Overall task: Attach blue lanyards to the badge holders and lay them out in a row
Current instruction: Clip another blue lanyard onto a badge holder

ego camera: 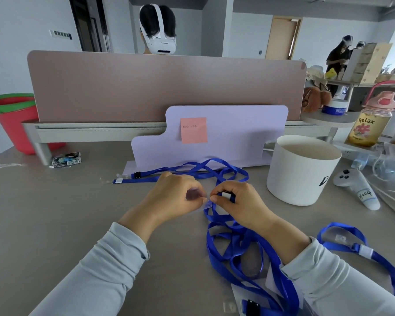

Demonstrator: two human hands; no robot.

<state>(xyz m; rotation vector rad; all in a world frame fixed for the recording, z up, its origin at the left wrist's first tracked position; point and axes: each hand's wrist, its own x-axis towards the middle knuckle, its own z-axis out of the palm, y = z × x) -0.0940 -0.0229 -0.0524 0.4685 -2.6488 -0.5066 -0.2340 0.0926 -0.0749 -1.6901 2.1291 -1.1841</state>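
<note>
I see the clear badge holder (207,204) just above the desk (55,213), at the middle of my view, caught between both hands. The left hand (178,195) has its fingers curled, and the thumb and forefinger pinch the holder's top edge. The right hand (237,199) pinches the white-tipped end of a blue lanyard (233,238) against that same edge, so the fingertips of both hands almost touch.

The lanyard's ribbon trails in a loose tangle under the right wrist and down to the near edge, where a black buckle (251,306) lies on another clear holder. A second lanyard (180,171) loops along the far side, behind the hands. A third (356,247), already on a holder, lies to the right by my right sleeve.

A white round tub (303,169) stands near the right hand, with a grey controller (356,188) just beyond it. A lilac board (226,137) with a pink sticky note (193,130) leans against the divider (164,87) and closes off the far side. The broadest bare desk I see lies left of the left hand, out to a small packet (66,159).
</note>
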